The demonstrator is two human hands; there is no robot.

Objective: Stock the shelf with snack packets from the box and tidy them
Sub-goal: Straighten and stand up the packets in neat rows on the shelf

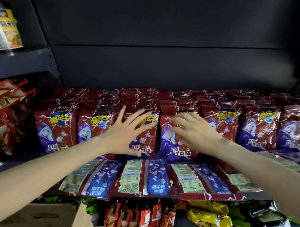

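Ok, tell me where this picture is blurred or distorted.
Head view: right hand smeared by motion blur, left hand sharper; wide-angle lens bends the shelf edge; left-edge packets blurred; glare on the flat packets; back panel dark.

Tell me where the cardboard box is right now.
The cardboard box sits at the bottom left of the head view, under the left forearm, below the shelf of red snack packets.
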